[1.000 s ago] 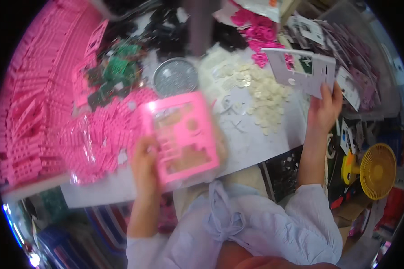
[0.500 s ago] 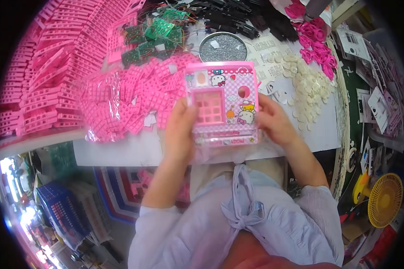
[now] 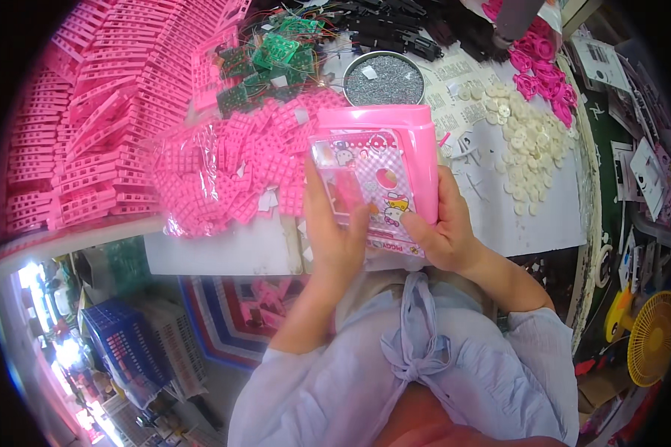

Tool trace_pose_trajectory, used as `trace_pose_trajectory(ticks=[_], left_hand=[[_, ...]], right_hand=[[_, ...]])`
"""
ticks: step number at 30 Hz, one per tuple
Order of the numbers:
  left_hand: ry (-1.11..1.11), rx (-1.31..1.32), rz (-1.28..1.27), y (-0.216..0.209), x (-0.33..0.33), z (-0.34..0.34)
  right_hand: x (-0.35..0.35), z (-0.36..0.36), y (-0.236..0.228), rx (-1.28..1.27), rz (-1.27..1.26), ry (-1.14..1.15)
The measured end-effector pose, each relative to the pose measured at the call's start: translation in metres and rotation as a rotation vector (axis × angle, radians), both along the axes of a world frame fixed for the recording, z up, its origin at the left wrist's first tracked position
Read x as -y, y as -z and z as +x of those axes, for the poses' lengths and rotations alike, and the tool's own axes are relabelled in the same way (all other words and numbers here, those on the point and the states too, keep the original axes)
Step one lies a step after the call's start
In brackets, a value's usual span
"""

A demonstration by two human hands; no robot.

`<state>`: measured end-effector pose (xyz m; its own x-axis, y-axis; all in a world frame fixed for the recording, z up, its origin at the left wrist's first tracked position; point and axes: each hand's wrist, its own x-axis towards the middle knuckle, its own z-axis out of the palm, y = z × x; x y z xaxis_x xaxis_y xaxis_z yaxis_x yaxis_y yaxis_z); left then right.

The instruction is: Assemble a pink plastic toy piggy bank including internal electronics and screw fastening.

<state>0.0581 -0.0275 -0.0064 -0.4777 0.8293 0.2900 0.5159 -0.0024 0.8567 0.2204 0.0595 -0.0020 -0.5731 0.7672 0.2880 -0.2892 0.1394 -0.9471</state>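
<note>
Both my hands hold a pink plastic casing (image 3: 420, 141) above the front of the table. A clear panel with a printed checked, cartoon-patterned face (image 3: 380, 175) lies at a slant over its front. The casing's top and right side show past the panel. My left hand (image 3: 334, 235) is closed on the left side, thumb in front of the panel's lower part. My right hand (image 3: 446, 237) wraps round the lower right, its thumb on the printed face and its fingers behind the casing. What the panel covers on the casing is mostly hidden.
Pink keypads (image 3: 257, 149), partly bagged, lie at left beside stacked pink frames (image 3: 119, 104). Behind are green circuit boards (image 3: 279, 56) with wires, a round tin of screws (image 3: 384, 78) and black parts (image 3: 395, 33). Whitish discs (image 3: 525, 153) and magenta pieces (image 3: 540, 67) lie right.
The printed panel sat square over the casing; now it is tilted and shifted down to the left, baring the casing's pink top and right side. My right thumb has moved onto the panel.
</note>
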Motion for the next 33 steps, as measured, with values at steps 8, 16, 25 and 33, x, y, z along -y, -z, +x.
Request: trace_pose_trajectory(ticks=[8,16,25,33], left_hand=[[-0.013,0.061,-0.047,-0.012,0.004,0.007],[0.012,-0.033,-0.081,-0.003,0.006,0.002],[-0.070,0.928,-0.034,-0.003,-0.013,-0.033],[-0.146,0.486,0.117,-0.004,-0.035,-0.049]], right_hand=[[-0.007,0.006,0.001,0.139,0.220,0.048],[-0.018,0.011,-0.017,0.122,-0.026,-0.281],[-0.040,0.019,-0.017,0.071,-0.431,-0.512],[-0.026,0.025,-0.012,0.111,-0.546,-0.378]])
